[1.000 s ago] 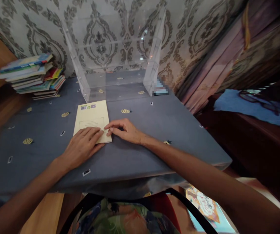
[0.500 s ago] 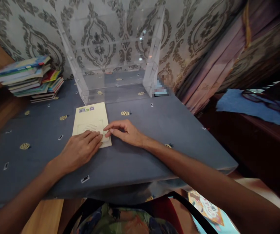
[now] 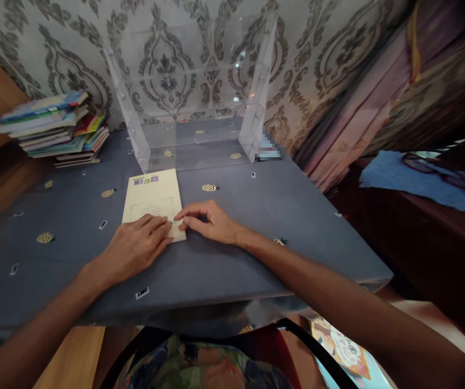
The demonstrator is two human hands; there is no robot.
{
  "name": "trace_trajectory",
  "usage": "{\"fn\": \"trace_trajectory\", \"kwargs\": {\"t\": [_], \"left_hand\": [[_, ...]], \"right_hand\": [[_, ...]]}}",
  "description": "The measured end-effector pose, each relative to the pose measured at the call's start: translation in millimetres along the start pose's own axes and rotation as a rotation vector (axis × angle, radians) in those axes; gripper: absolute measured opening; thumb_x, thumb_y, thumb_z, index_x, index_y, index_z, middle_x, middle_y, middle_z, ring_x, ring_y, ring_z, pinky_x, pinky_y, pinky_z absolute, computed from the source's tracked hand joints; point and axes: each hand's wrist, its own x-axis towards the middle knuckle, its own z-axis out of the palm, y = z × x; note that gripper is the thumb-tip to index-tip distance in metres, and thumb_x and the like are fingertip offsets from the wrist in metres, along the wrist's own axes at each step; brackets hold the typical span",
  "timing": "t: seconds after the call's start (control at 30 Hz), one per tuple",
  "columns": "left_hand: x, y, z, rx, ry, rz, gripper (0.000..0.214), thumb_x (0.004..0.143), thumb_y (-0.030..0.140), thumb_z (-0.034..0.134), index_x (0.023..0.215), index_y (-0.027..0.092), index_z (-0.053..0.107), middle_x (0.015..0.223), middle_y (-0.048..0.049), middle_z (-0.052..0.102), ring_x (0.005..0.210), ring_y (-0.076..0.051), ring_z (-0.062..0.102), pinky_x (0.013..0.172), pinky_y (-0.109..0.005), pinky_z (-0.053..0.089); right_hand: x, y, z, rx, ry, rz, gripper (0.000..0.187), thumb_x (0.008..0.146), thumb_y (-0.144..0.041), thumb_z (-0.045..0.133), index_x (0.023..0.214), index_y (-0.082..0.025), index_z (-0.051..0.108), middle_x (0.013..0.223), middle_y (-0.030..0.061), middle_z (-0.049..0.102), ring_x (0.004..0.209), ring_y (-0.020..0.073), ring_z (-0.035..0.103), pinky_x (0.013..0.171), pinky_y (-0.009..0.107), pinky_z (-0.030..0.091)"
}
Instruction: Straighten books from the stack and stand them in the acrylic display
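A thin book (image 3: 153, 190) with a pale yellow cover lies on the table, a barcode and small printed marks along its far end. Nearer me the cover bears a framed block of small text, partly hidden by my fingers. My left hand (image 3: 141, 243) lies flat over the book's near left part, fingers together and stretched to the right. At the book's right edge is my right hand (image 3: 210, 220), its thumb and index fingertips brought close together on the edge, almost touching my left fingertips.
A clear acrylic shelf (image 3: 141, 148) stands just behind the book. Stacked books (image 3: 60, 129) rise at the back left. The blue-grey tablecloth (image 3: 232, 270) hangs over the front edge. Eyeglasses (image 3: 419, 163) rest on a blue cloth (image 3: 382, 174) at the right.
The view has shifted slightly, so the book and shelf sit a little further right. Both hands keep nearly the same place on the book.
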Motion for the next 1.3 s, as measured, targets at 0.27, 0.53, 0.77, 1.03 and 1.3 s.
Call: {"fn": "trace_trajectory", "kwargs": {"t": [0.27,0.53,0.77,1.03,1.3], "left_hand": [[0,-10,2.8,-0.128,-0.025,-0.044,0.032,0.103,0.037,0.040,0.107,0.020,0.066,0.102,-0.0072,0.071,0.093,-0.020,0.064,0.072,-0.030,0.051],[14,-99,42.4,-0.187,-0.059,-0.479,0.037,0.098,0.034,0.035,0.116,0.015,0.061,0.121,-0.0144,0.064,0.112,-0.026,0.058,0.098,-0.042,0.047],[6,-123,50.5,-0.175,-0.099,-0.543,0.041,0.096,0.039,0.034,0.117,0.016,0.060,0.116,-0.0124,0.066,0.109,-0.025,0.059,0.096,-0.037,0.047],[0,-102,20.1,0.152,-0.348,-0.698,0.047,0.100,0.040,0.027,0.092,0.018,0.067,0.103,-0.0130,0.074,0.092,-0.028,0.070,0.071,-0.033,0.046],[6,-102,21.1,0.113,-0.390,-0.751,0.049,0.099,0.035,0.026,0.097,0.016,0.070,0.105,-0.0158,0.074,0.092,-0.031,0.071,0.071,-0.037,0.048]], "right_hand": [[-5,-5,0,-0.345,-0.095,-0.193,0.018,0.087,-0.015,0.058,0.098,-0.016,0.073,0.080,0.0026,0.070,0.069,0.0121,0.060,0.069,0.024,0.046],[-5,-5,2,-0.443,-0.212,-0.244,0.016,0.085,-0.011,0.063,0.096,-0.018,0.073,0.096,0.0044,0.069,0.079,0.0126,0.063,0.071,0.024,0.047],[-5,-1,2,-0.444,-0.209,-0.235,0.021,0.085,-0.008,0.061,0.099,-0.017,0.073,0.094,0.0042,0.067,0.075,0.0120,0.062,0.068,0.023,0.046],[-3,14,-7,-0.514,-0.118,-0.237,0.027,0.090,-0.007,0.052,0.105,-0.017,0.072,0.094,0.0061,0.067,0.079,0.0148,0.063,0.072,0.026,0.049],[-4,1,-14,-0.439,-0.236,-0.145,0.031,0.085,-0.030,0.074,0.114,-0.020,0.069,0.106,0.0070,0.061,0.097,0.0192,0.061,0.085,0.032,0.051]]}}
